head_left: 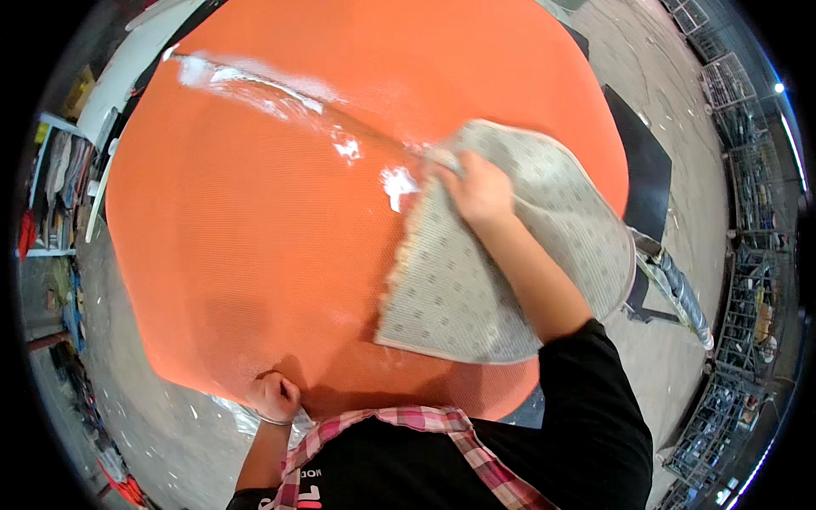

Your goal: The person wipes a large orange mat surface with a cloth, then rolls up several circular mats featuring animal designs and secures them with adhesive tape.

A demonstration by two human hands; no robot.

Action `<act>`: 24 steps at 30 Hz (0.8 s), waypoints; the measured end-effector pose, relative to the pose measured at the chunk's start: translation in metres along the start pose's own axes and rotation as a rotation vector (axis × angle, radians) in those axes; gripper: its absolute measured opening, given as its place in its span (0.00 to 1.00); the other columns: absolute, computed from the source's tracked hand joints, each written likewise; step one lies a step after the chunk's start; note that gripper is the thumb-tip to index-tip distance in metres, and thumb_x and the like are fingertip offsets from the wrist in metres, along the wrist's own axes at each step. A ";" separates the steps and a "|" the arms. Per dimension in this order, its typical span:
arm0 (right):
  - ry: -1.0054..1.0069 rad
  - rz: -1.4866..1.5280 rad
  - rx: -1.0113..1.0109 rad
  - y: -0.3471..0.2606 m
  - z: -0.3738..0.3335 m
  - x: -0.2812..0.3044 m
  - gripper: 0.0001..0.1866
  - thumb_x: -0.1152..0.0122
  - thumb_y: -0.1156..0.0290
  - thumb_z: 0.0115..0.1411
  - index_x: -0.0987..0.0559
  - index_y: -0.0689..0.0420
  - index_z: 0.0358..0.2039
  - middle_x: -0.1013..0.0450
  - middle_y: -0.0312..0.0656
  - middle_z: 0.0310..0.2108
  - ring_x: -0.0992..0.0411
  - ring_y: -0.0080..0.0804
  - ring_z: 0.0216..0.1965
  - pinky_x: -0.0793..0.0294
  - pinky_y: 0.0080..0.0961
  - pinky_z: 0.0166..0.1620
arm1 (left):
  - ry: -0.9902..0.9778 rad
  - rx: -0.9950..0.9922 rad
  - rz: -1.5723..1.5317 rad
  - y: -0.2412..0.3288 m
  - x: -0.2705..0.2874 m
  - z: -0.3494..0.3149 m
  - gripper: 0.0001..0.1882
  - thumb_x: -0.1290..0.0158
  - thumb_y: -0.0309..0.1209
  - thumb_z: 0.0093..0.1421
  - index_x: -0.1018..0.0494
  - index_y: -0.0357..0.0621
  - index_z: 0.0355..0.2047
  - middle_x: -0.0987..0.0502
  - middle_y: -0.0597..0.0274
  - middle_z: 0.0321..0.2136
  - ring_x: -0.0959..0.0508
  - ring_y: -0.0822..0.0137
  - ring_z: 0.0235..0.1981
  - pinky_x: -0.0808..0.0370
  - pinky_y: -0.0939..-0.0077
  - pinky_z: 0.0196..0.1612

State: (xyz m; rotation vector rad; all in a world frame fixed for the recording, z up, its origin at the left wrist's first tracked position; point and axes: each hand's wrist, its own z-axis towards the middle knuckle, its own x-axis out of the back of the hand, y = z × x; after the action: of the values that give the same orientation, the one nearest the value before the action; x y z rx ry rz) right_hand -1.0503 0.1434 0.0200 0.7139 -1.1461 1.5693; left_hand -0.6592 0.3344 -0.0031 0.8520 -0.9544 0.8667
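Note:
My right hand (480,187) is closed round the edge of a grey mat (476,289). The mat has dark dots on its face and a bumpy pale fringe along its left side. It lies half spread over a large orange mesh-covered surface (229,229). A dark seam line (365,127) runs across that surface toward the mat, with white foamy patches (263,85) along it. One white patch (398,185) sits just left of the mat's edge. My left hand (274,397) rests as a fist at the near edge of the orange surface; its inside is hidden.
Shelving with stacked material (64,183) stands at the left. To the right lie a black panel (637,161) and a plastic-wrapped bar (680,293). Wire racks (744,204) line the far right. Clear plastic film (242,416) shows beside my left wrist.

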 end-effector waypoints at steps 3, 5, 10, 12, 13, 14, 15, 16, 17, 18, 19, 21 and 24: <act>-0.004 0.126 0.088 -0.046 0.063 -0.059 0.18 0.47 0.53 0.50 0.30 0.57 0.28 0.29 0.46 0.19 0.28 0.41 0.23 0.29 0.34 0.25 | -0.005 -0.010 -0.054 -0.002 0.002 0.003 0.06 0.53 0.21 0.37 0.36 0.42 0.19 0.34 0.57 0.14 0.35 0.56 0.13 0.38 0.65 0.17; -0.090 0.139 0.065 -0.077 0.107 -0.080 0.19 0.49 0.53 0.51 0.30 0.58 0.30 0.28 0.47 0.22 0.28 0.41 0.27 0.29 0.35 0.27 | 0.022 -0.040 -0.081 -0.004 -0.003 0.004 0.07 0.53 0.22 0.37 0.36 0.42 0.21 0.34 0.58 0.14 0.34 0.57 0.13 0.38 0.65 0.18; -0.353 0.121 0.141 -0.100 0.130 -0.077 0.19 0.52 0.52 0.52 0.29 0.56 0.31 0.28 0.47 0.26 0.28 0.43 0.31 0.30 0.38 0.32 | 0.036 -0.074 -0.069 -0.004 0.002 0.011 0.07 0.53 0.22 0.36 0.36 0.42 0.19 0.34 0.58 0.14 0.35 0.57 0.13 0.38 0.66 0.18; -0.440 0.062 0.272 -0.085 0.100 -0.055 0.19 0.53 0.51 0.53 0.29 0.55 0.33 0.28 0.47 0.26 0.29 0.44 0.31 0.30 0.38 0.32 | 0.026 -0.041 -0.071 -0.008 0.002 0.007 0.06 0.53 0.22 0.36 0.36 0.42 0.19 0.34 0.59 0.13 0.35 0.57 0.13 0.38 0.65 0.17; -0.487 0.029 0.331 -0.071 0.080 -0.040 0.19 0.54 0.50 0.53 0.29 0.54 0.33 0.28 0.47 0.26 0.29 0.44 0.31 0.30 0.38 0.32 | 0.071 -0.036 -0.101 -0.008 0.000 0.008 0.06 0.53 0.21 0.36 0.36 0.42 0.18 0.35 0.59 0.12 0.35 0.57 0.12 0.39 0.65 0.16; -0.509 0.009 0.314 -0.053 0.055 -0.022 0.20 0.54 0.49 0.53 0.29 0.54 0.32 0.28 0.47 0.25 0.29 0.44 0.29 0.30 0.39 0.30 | 0.070 -0.033 -0.098 -0.008 0.000 0.008 0.06 0.53 0.21 0.36 0.36 0.42 0.18 0.36 0.59 0.11 0.35 0.57 0.12 0.39 0.66 0.16; -0.582 -0.082 0.255 -0.032 0.029 -0.003 0.22 0.54 0.48 0.53 0.29 0.56 0.31 0.28 0.47 0.21 0.29 0.43 0.25 0.30 0.37 0.27 | 0.063 -0.031 -0.097 -0.008 0.000 0.009 0.06 0.53 0.21 0.36 0.36 0.42 0.18 0.36 0.59 0.11 0.35 0.57 0.12 0.39 0.66 0.16; -0.572 -0.048 0.155 -0.015 0.003 0.021 0.22 0.52 0.47 0.52 0.28 0.56 0.25 0.29 0.47 0.19 0.29 0.44 0.25 0.30 0.38 0.28 | 0.053 -0.026 -0.091 -0.007 0.003 0.007 0.06 0.53 0.21 0.36 0.36 0.42 0.18 0.36 0.59 0.11 0.36 0.57 0.11 0.39 0.66 0.15; -0.390 -0.115 0.234 0.016 -0.032 0.031 0.21 0.51 0.48 0.51 0.29 0.56 0.24 0.30 0.46 0.16 0.30 0.43 0.20 0.31 0.36 0.24 | 0.039 -0.011 -0.103 -0.004 0.004 0.009 0.06 0.53 0.21 0.36 0.36 0.42 0.18 0.36 0.60 0.11 0.36 0.57 0.11 0.40 0.67 0.15; -0.454 -0.116 0.119 0.031 -0.053 0.052 0.19 0.47 0.51 0.50 0.29 0.57 0.22 0.32 0.45 0.14 0.32 0.43 0.17 0.32 0.34 0.22 | 0.044 -0.001 -0.104 -0.002 0.004 0.007 0.06 0.53 0.21 0.36 0.36 0.42 0.17 0.36 0.60 0.11 0.36 0.57 0.11 0.40 0.66 0.15; -0.445 -0.108 0.069 0.048 -0.075 0.068 0.18 0.44 0.53 0.49 0.30 0.57 0.22 0.32 0.44 0.14 0.32 0.42 0.17 0.33 0.33 0.21 | 0.047 0.003 -0.109 -0.002 0.004 0.006 0.05 0.53 0.21 0.36 0.36 0.43 0.17 0.37 0.59 0.10 0.36 0.57 0.11 0.40 0.66 0.15; -0.376 -0.123 0.040 0.064 -0.090 0.072 0.16 0.41 0.57 0.47 0.31 0.58 0.21 0.31 0.44 0.15 0.31 0.41 0.18 0.33 0.32 0.21 | 0.027 -0.006 -0.122 -0.003 0.003 0.011 0.05 0.53 0.21 0.35 0.36 0.43 0.16 0.37 0.59 0.10 0.36 0.57 0.11 0.41 0.66 0.15; -0.253 -0.154 0.118 0.058 -0.081 0.060 0.14 0.40 0.60 0.46 0.31 0.58 0.21 0.31 0.42 0.17 0.31 0.39 0.20 0.33 0.30 0.21 | -0.012 -0.026 -0.140 -0.002 0.004 0.012 0.05 0.53 0.22 0.35 0.37 0.42 0.15 0.37 0.59 0.10 0.37 0.58 0.11 0.41 0.66 0.15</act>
State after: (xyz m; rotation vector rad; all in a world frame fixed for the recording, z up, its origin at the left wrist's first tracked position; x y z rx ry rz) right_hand -1.1155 0.2399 0.0241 1.0782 -1.1566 1.4541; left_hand -0.6603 0.3237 0.0047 0.8918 -0.9037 0.7278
